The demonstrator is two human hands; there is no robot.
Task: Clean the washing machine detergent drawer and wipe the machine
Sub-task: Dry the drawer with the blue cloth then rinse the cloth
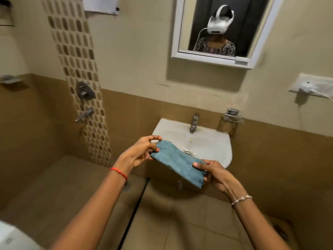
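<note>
A teal-blue cloth (177,162) pinched at both ends over a white sink (223,150), against beige-and-brown tiled walls (137,56) with a brown mosaic strip (77,69).

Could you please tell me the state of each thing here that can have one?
Cloth: folded, held at both ends.
Left hand: pinches the far end.
Right hand: grips the near end.
Tap: no water running.
Plug: in the wall socket.

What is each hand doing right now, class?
Left hand: pinches one end of the blue cloth.
Right hand: grips the cloth's other end.
</note>
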